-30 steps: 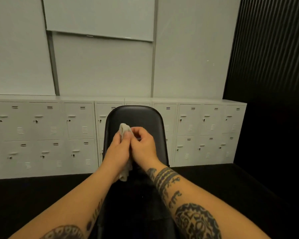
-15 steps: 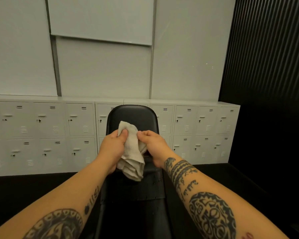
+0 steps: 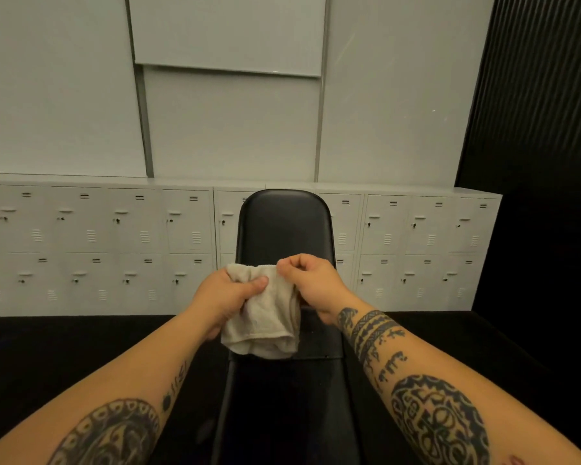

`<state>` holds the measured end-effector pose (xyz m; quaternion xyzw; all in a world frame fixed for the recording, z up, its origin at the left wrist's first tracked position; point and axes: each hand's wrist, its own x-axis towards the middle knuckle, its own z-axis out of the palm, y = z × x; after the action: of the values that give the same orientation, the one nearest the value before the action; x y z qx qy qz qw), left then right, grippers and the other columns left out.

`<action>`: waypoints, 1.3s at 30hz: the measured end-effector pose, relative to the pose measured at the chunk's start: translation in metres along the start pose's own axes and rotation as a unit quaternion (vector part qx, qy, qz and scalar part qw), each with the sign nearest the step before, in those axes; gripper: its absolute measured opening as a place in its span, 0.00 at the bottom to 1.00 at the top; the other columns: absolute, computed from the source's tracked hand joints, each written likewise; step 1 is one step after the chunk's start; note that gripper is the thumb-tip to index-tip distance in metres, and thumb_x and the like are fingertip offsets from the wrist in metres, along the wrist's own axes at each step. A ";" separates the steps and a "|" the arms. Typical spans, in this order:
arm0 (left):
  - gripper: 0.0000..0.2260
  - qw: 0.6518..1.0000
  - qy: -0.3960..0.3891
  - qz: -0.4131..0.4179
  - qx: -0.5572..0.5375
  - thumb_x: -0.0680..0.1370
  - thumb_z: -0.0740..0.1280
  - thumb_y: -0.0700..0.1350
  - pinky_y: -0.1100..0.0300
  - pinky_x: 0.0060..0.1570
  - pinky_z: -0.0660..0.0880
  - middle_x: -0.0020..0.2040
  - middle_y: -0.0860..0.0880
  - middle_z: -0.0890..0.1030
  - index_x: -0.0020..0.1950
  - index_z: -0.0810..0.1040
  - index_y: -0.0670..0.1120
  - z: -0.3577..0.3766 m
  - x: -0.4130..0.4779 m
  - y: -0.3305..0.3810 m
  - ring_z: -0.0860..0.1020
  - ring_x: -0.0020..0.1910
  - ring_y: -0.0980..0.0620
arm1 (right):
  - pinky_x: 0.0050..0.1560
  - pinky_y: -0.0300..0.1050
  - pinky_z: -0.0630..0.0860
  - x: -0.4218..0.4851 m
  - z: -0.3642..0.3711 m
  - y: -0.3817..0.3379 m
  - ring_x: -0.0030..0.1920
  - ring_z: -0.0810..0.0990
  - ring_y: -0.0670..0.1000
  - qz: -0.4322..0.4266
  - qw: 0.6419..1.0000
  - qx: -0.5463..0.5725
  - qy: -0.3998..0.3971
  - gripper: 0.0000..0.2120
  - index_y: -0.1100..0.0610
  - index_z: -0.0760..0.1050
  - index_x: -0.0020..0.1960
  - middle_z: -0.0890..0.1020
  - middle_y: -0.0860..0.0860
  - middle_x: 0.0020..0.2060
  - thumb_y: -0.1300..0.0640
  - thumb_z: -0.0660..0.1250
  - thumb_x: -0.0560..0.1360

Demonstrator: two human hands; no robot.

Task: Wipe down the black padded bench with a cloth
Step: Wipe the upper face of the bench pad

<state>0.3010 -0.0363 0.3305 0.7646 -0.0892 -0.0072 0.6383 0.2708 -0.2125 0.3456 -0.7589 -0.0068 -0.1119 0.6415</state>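
View: I am watching through the head camera. It looks forward and down along two bare, tattooed forearms (image 3: 416,380) that reach in from the lower corners toward the centre of the frame.
Cloth: a pale, crumpled cloth (image 3: 265,317) hangs in the centre of the frame, held up between both hands. Its top edge is stretched from one hand to the other, and its folded lower end droops below them.
Left hand: the left hand (image 3: 223,297), just left of centre, grips the cloth's upper left corner. The thumb lies across the front of the fabric and presses it against the fingers, which are hidden behind it.
Right hand: the right hand (image 3: 312,285), just right of centre, has its fingers curled in, with thumb and forefinger pinching the cloth's upper right edge.
Bench: the black padded bench (image 3: 284,226) fills the middle of the frame behind and beneath the cloth. Its back pad stands raised with a rounded top, and the seat pad runs down to the bottom edge. I cannot tell whether the cloth touches the padding.
Background: two rows of white lockers (image 3: 98,243) cross the middle of the frame behind the bench, under a pale panelled wall (image 3: 232,129). A dark slatted panel (image 3: 544,95) fills the upper right, and a black floor (image 3: 64,347) lies at lower left.
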 end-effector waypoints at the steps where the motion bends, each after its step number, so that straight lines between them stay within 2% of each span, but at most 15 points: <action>1: 0.11 1.000 0.020 -0.015 0.015 0.76 0.75 0.50 0.47 0.54 0.80 0.50 0.47 0.86 0.56 0.83 0.48 -0.007 0.003 -0.007 0.83 0.52 0.46 | 0.35 0.42 0.77 0.001 -0.006 0.007 0.39 0.82 0.49 0.013 1.000 0.022 0.007 0.08 0.55 0.79 0.52 0.85 0.51 0.45 0.50 0.69 0.79; 4: 0.12 0.987 0.155 -0.039 0.032 0.79 0.70 0.50 0.44 0.55 0.79 0.54 0.45 0.82 0.60 0.79 0.46 -0.034 0.013 -0.028 0.80 0.52 0.43 | 0.37 0.43 0.77 0.012 -0.030 0.034 0.41 0.82 0.49 0.033 0.992 0.016 0.123 0.05 0.53 0.78 0.52 0.85 0.52 0.49 0.52 0.68 0.79; 6: 0.12 0.963 0.260 -0.033 0.064 0.80 0.66 0.48 0.49 0.46 0.76 0.54 0.44 0.80 0.61 0.75 0.44 -0.046 0.018 -0.038 0.78 0.48 0.44 | 0.48 0.46 0.78 0.022 -0.047 0.053 0.47 0.81 0.50 0.036 0.973 -0.039 0.224 0.05 0.53 0.79 0.52 0.84 0.51 0.49 0.54 0.69 0.77; 8: 0.12 0.942 0.321 -0.010 0.099 0.82 0.64 0.47 0.53 0.40 0.72 0.55 0.44 0.78 0.64 0.72 0.45 -0.050 0.023 -0.043 0.76 0.47 0.46 | 0.54 0.47 0.76 0.029 -0.058 0.065 0.51 0.79 0.51 0.056 0.954 -0.079 0.285 0.08 0.52 0.78 0.56 0.82 0.50 0.51 0.53 0.69 0.77; 11: 0.14 0.944 0.286 0.063 0.155 0.84 0.62 0.47 0.60 0.42 0.70 0.57 0.51 0.76 0.70 0.73 0.52 -0.038 0.033 -0.045 0.75 0.50 0.52 | 0.59 0.49 0.75 0.045 -0.063 0.077 0.57 0.78 0.54 0.086 0.946 -0.126 0.286 0.15 0.52 0.76 0.63 0.80 0.52 0.60 0.51 0.69 0.77; 14: 0.12 0.952 0.185 0.077 0.231 0.85 0.61 0.52 0.64 0.36 0.69 0.50 0.53 0.80 0.66 0.79 0.56 -0.015 0.053 -0.050 0.75 0.41 0.58 | 0.65 0.50 0.72 0.062 -0.058 0.085 0.65 0.75 0.57 0.095 0.950 -0.186 0.234 0.24 0.54 0.72 0.71 0.75 0.54 0.68 0.50 0.70 0.77; 16: 0.12 0.961 0.117 0.066 0.240 0.83 0.63 0.52 0.60 0.44 0.75 0.52 0.50 0.82 0.64 0.80 0.54 0.008 0.066 -0.058 0.80 0.49 0.50 | 0.66 0.50 0.71 0.068 -0.054 0.088 0.67 0.74 0.57 0.092 0.948 -0.229 0.201 0.26 0.55 0.70 0.73 0.75 0.54 0.69 0.50 0.70 0.77; 18: 0.17 0.958 0.092 0.048 0.269 0.81 0.68 0.48 0.54 0.57 0.74 0.63 0.47 0.77 0.70 0.75 0.52 0.032 0.076 -0.071 0.78 0.60 0.44 | 0.65 0.49 0.71 0.071 -0.052 0.091 0.67 0.75 0.56 0.086 0.939 -0.270 0.194 0.26 0.54 0.69 0.74 0.76 0.53 0.68 0.51 0.70 0.77; 20: 0.24 0.948 0.120 0.025 0.292 0.78 0.71 0.47 0.47 0.64 0.72 0.68 0.47 0.69 0.73 0.69 0.57 0.044 0.082 -0.083 0.73 0.63 0.42 | 0.61 0.48 0.74 0.072 -0.053 0.097 0.64 0.77 0.55 0.080 0.927 -0.305 0.204 0.25 0.52 0.71 0.73 0.78 0.53 0.66 0.53 0.71 0.77; 23: 0.19 0.948 0.151 0.071 0.272 0.76 0.74 0.51 0.49 0.62 0.75 0.62 0.50 0.68 0.65 0.74 0.58 0.041 0.098 -0.098 0.72 0.59 0.46 | 0.58 0.48 0.76 0.075 -0.058 0.105 0.61 0.79 0.54 0.054 0.915 -0.338 0.213 0.24 0.51 0.74 0.69 0.80 0.51 0.62 0.54 0.73 0.75; 25: 0.12 0.950 0.155 0.110 0.249 0.76 0.74 0.53 0.59 0.53 0.76 0.59 0.52 0.70 0.58 0.79 0.54 0.032 0.108 -0.100 0.73 0.54 0.55 | 0.56 0.49 0.77 0.078 -0.059 0.107 0.59 0.80 0.54 0.041 0.909 -0.350 0.221 0.23 0.51 0.76 0.66 0.81 0.51 0.60 0.54 0.75 0.73; 27: 0.10 0.947 0.168 0.124 0.243 0.76 0.74 0.53 0.69 0.46 0.69 0.58 0.52 0.73 0.54 0.82 0.52 0.029 0.114 -0.097 0.71 0.49 0.61 | 0.55 0.50 0.78 0.081 -0.059 0.106 0.57 0.80 0.54 0.037 0.903 -0.361 0.231 0.22 0.51 0.76 0.64 0.81 0.51 0.57 0.53 0.76 0.72; 31: 0.07 0.946 0.223 0.129 0.198 0.78 0.72 0.49 0.69 0.42 0.68 0.52 0.51 0.75 0.54 0.86 0.49 0.034 0.108 -0.097 0.76 0.49 0.53 | 0.52 0.48 0.77 0.083 -0.059 0.107 0.56 0.80 0.55 0.038 0.900 -0.368 0.233 0.21 0.51 0.76 0.63 0.81 0.52 0.56 0.54 0.76 0.72; 34: 0.07 0.932 0.231 0.124 0.248 0.80 0.70 0.47 0.69 0.37 0.65 0.49 0.49 0.75 0.55 0.85 0.48 0.030 0.099 -0.101 0.76 0.45 0.51 | 0.48 0.45 0.73 0.083 -0.057 0.107 0.55 0.79 0.55 0.031 0.899 -0.369 0.233 0.20 0.52 0.76 0.62 0.81 0.52 0.55 0.55 0.76 0.72; 39: 0.07 0.932 0.204 0.125 0.273 0.81 0.69 0.47 0.59 0.45 0.73 0.49 0.48 0.74 0.56 0.82 0.47 0.025 0.076 -0.116 0.75 0.45 0.51 | 0.51 0.45 0.73 0.079 -0.057 0.112 0.57 0.79 0.55 0.015 0.902 -0.360 0.239 0.21 0.52 0.76 0.65 0.80 0.53 0.59 0.56 0.74 0.74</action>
<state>0.3879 -0.0517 0.2205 0.8768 -0.0510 0.2532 0.4056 0.3559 -0.2981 0.2597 -0.8884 0.1995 -0.2751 0.3087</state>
